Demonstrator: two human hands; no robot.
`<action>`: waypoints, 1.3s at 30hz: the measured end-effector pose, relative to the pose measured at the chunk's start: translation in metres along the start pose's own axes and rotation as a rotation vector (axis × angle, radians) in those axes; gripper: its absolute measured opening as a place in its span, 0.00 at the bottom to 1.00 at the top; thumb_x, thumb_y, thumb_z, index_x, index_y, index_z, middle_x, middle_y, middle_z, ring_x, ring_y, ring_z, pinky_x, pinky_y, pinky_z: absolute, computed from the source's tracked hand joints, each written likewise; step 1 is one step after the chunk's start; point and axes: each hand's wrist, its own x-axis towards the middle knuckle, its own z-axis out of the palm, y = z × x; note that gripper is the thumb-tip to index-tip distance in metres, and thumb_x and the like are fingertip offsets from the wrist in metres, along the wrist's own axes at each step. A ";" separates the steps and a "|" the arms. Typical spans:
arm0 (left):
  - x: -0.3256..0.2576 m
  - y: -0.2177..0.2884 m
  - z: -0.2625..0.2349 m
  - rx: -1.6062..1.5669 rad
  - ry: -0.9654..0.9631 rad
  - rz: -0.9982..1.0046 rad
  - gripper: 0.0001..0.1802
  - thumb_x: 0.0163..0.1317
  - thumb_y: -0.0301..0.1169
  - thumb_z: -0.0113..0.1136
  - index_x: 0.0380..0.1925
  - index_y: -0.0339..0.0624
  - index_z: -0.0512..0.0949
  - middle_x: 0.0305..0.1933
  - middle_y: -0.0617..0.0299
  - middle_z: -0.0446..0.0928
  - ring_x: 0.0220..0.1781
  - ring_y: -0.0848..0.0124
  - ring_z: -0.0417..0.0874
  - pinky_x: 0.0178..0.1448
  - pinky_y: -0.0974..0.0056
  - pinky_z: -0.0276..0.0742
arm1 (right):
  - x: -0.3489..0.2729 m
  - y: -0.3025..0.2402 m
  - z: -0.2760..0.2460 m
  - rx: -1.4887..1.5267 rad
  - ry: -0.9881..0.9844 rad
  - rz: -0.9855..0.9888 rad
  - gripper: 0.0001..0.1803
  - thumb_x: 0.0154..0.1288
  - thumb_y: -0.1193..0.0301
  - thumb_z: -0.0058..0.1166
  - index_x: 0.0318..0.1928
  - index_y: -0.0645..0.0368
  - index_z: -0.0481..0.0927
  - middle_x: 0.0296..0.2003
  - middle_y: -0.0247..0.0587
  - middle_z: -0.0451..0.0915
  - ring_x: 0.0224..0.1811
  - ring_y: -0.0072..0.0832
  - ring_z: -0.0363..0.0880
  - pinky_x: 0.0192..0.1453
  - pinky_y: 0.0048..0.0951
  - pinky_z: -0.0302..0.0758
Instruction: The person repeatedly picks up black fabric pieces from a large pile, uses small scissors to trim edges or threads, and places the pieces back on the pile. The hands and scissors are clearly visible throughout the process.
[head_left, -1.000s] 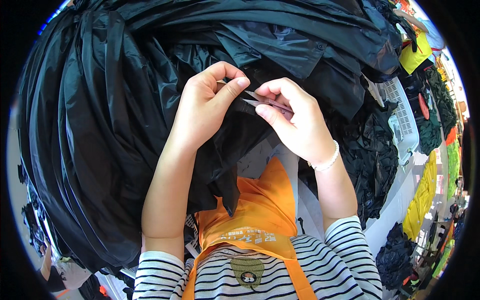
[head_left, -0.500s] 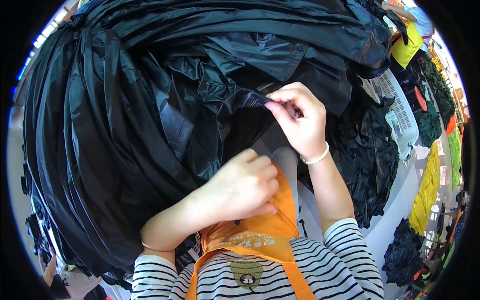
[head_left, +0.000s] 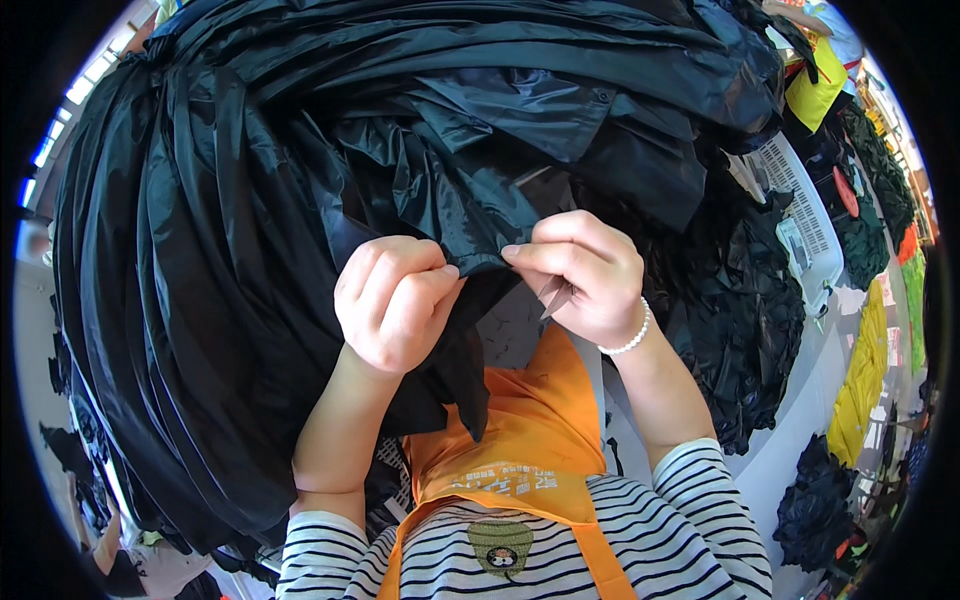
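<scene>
My left hand is closed, pinching the edge of a shiny black garment between thumb and fingers. A short way to the right, my right hand grips the same edge with thumb and forefinger. Between the two hands a short stretch of hem runs, held up over my lap. From under the right hand's curled fingers pokes a small pointed thing, perhaps the blades of thread snips; the rest of it is hidden in the palm. Part of the garment hangs below my left hand, in front of my orange apron.
Large bundles of black garments heap up on the left and across the far side. More crumpled black fabric lies to the right, beside a white plastic basket. Yellow cloth lies farther right. Another person is at the far right.
My left hand has risen from my lap to the fabric edge and now pinches it. My right hand has come down slightly, drawing the edge nearer, and the pointed thing now shows.
</scene>
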 end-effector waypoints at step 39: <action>0.004 -0.005 0.007 0.027 -0.055 0.065 0.14 0.43 0.16 0.70 0.29 0.41 0.78 0.34 0.58 0.83 0.37 0.63 0.84 0.44 0.61 0.76 | 0.006 -0.014 -0.015 0.296 -0.214 0.592 0.07 0.62 0.77 0.62 0.39 0.64 0.77 0.30 0.40 0.76 0.29 0.24 0.76 0.36 0.23 0.74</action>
